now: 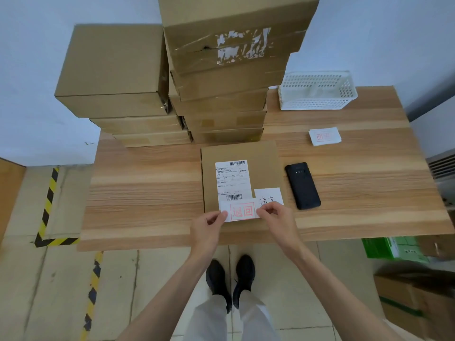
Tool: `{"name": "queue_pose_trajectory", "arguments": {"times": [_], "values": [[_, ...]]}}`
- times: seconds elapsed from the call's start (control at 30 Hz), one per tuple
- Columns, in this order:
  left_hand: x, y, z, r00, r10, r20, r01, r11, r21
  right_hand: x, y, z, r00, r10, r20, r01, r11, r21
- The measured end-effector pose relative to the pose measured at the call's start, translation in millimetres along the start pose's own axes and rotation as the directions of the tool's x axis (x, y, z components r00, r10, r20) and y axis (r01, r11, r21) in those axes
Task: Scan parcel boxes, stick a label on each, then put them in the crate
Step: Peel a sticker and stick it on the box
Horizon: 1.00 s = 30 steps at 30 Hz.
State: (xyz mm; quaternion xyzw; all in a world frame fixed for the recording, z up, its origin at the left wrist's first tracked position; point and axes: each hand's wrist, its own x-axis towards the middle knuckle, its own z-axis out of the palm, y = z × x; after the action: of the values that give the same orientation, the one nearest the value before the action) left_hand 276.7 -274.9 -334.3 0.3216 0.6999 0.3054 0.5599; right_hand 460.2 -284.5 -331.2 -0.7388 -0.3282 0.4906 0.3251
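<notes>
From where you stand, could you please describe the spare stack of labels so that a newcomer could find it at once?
Start at the light wooden table and look to its right half, in front of the white perforated plastic basket. There lies a small stack of white labels with a red stamp, beyond the black handheld scanner. Unlike the red-stamped label held in both hands, it lies untouched on bare wood.

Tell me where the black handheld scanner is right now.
In the head view, the black scanner lies flat on the wooden table, just right of the parcel box being labelled, nearer than the white basket.
</notes>
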Motion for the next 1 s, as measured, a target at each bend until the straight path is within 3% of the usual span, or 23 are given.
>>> {"name": "queue_pose_trajectory", "arguments": {"times": [0.17, 0.3, 0.67, 1.0], "values": [[4, -14, 3, 0.993, 0.113, 0.025, -0.116, 0.968, 0.221, -1, 16, 6, 1.0, -0.007, 0.016, 0.01, 0.987, -0.158], [10, -7, 6, 0.993, 0.107, -0.048, -0.093, 0.967, 0.239, 4, 12, 7, 1.0, -0.031, -0.003, 0.029, 0.954, -0.298], [89, 51, 40, 0.98, 0.198, 0.024, -0.192, 0.9, 0.391, 90, -39, -6, 0.988, -0.145, -0.057, 0.108, 0.9, -0.422], [155, 88, 79, 0.947, 0.32, 0.009, -0.265, 0.768, 0.583, 174, -56, -13, 0.981, -0.174, -0.087, 0.106, 0.855, -0.507]]}}
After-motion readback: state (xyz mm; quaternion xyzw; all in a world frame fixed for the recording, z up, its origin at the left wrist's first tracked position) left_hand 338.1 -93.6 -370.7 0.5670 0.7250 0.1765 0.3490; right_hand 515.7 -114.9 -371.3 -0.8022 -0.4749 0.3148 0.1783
